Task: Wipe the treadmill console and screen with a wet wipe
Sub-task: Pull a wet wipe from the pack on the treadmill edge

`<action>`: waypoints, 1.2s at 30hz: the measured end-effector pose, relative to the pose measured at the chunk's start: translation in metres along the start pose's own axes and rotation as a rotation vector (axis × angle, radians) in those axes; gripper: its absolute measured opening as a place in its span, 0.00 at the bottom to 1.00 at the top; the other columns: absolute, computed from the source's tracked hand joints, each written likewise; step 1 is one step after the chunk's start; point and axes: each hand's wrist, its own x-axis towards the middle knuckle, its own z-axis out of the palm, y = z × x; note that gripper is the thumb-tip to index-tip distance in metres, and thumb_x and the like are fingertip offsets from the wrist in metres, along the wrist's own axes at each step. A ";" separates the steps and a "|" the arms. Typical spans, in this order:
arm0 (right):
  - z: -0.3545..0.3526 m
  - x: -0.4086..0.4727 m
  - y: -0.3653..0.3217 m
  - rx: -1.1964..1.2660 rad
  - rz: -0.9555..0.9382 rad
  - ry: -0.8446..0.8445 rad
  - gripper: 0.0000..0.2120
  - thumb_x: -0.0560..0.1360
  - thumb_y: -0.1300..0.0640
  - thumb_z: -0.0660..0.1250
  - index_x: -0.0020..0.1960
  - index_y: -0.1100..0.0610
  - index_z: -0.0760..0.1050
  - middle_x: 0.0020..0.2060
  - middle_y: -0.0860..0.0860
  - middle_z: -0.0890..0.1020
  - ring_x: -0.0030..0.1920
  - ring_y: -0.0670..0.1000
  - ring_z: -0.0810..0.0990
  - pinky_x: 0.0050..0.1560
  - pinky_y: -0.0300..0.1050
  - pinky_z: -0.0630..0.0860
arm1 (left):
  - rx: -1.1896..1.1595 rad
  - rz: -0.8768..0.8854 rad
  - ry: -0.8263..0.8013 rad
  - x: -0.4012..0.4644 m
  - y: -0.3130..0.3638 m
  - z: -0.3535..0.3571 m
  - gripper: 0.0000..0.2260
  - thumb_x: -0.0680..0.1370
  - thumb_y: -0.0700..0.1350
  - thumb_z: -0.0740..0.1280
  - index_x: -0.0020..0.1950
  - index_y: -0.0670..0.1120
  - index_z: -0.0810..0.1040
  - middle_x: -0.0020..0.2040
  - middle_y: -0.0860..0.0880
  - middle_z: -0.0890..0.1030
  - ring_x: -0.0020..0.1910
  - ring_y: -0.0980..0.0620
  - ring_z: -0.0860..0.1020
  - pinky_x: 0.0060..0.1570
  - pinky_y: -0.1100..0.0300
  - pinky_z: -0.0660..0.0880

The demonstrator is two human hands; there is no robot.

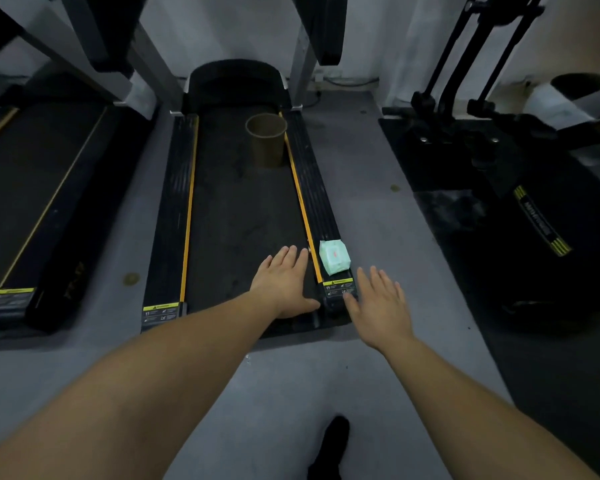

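Grey gym floor [368,174] carries a black treadmill deck with yellow stripes [243,216]. Near its rear right corner, on the side rail, lies a pale green wet-wipe packet [334,257]. Flanking it, left hand [284,282] and right hand [378,304] hover flat-fingered, holding nothing.

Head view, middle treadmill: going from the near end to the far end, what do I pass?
Yellow warning label on the right side rail, then the wet wipe pack on that rail, then the brown cylinder standing on the belt, then the black motor cover.
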 end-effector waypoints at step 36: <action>0.279 0.426 0.108 0.167 0.286 -0.263 0.40 0.73 0.32 0.46 0.75 0.57 0.65 0.71 0.58 0.75 0.70 0.60 0.73 0.67 0.60 0.74 | -0.113 0.078 -0.278 0.488 -0.103 0.221 0.55 0.71 0.72 0.66 0.82 0.47 0.36 0.84 0.45 0.40 0.82 0.48 0.39 0.80 0.48 0.42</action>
